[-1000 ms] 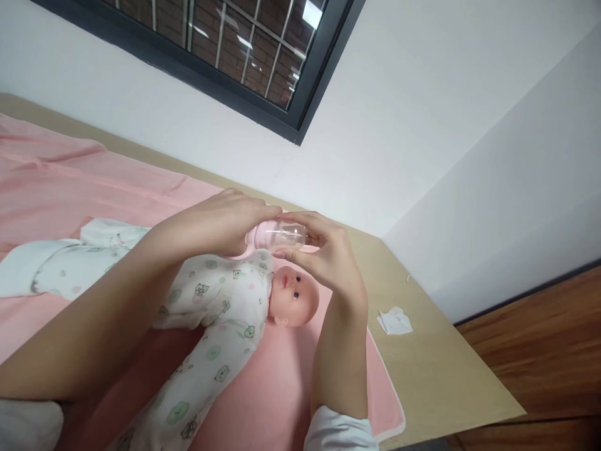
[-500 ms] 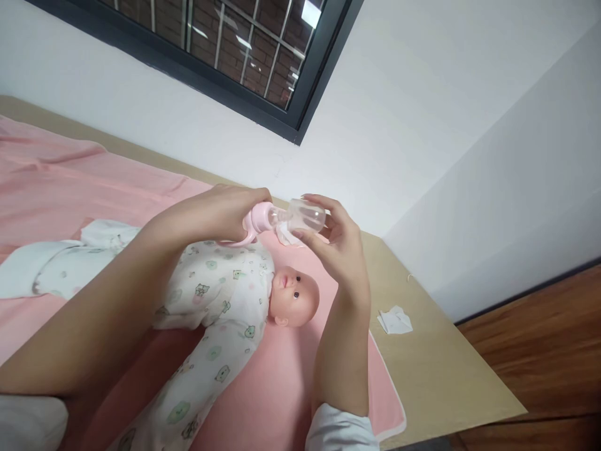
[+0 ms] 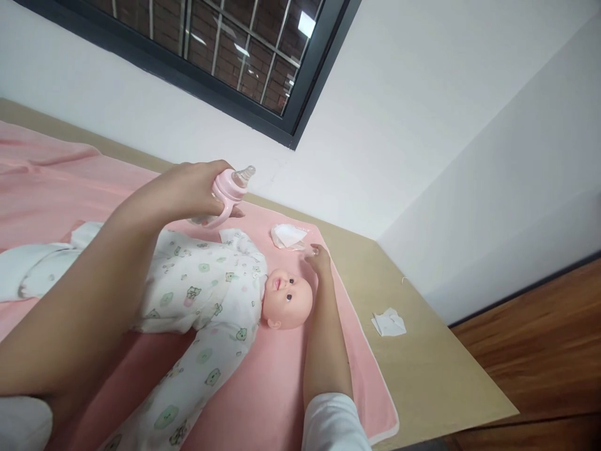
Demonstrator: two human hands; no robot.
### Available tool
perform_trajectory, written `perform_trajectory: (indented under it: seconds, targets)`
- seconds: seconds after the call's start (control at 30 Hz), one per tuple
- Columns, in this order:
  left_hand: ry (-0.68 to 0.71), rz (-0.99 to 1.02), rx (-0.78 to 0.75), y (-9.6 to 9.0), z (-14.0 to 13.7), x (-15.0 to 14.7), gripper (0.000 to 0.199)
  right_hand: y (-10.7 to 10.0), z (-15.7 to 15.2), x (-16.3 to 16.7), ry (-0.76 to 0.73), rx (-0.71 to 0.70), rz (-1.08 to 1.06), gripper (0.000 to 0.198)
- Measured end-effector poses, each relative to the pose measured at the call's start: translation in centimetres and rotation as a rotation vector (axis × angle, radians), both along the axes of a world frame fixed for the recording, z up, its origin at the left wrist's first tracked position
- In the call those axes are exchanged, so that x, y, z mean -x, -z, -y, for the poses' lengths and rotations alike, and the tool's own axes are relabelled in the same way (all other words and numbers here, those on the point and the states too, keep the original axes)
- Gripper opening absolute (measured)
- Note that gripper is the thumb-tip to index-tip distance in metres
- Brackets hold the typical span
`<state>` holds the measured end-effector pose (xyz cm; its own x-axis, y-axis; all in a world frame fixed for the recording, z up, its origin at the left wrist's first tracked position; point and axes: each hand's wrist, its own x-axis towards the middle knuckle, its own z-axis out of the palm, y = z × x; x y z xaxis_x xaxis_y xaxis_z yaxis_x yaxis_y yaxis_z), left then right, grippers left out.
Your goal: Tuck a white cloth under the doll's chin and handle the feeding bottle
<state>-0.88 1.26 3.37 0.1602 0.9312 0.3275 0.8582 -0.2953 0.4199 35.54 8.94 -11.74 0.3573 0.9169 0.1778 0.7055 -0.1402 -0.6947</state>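
Observation:
My left hand (image 3: 201, 185) is wrapped round a baby bottle (image 3: 230, 188) with a pink collar and handle. Its clear teat points up and to the right, uncovered. Beyond the doll's head, my right hand (image 3: 321, 258) is low over the pink blanket, its fingers closed on the clear bottle cap (image 3: 310, 252), which is mostly hidden. A white tissue packet (image 3: 288, 236) lies just left of the cap. Below the bottle a baby doll (image 3: 287, 299) lies on its back in a white suit printed with green bears.
The pink blanket (image 3: 277, 388) covers much of a wooden table (image 3: 441, 369). A crumpled white tissue (image 3: 389, 322) rests on the bare wood at the right. Behind stand a white wall (image 3: 338, 181) and a dark-framed window (image 3: 293, 122).
The cap has come off the teat. My right hand has carried it down to the blanket beside the packet. My left hand has moved left and up with the bottle, tilting the teat upward.

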Motion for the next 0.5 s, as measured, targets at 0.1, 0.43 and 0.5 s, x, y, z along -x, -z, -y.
perform_trajectory:
  seconds: [0.1, 0.43, 0.5]
  targets:
    - [-0.029, 0.044, 0.004, 0.4, -0.5, -0.4, 0.045, 2.2, -0.5, -0.3, 0.043, 0.018, 0.008, 0.054]
    - [-0.103, 0.126, -0.044, 0.6, -0.7, -1.2, 0.063, 4.5, 0.0, -0.8, 0.051, -0.024, -0.19, 0.079]
    - [-0.103, 0.134, -0.05, 0.8, -1.3, -0.9, 0.067, 4.6, -0.2, -0.8, 0.079, -0.039, -0.234, 0.073]
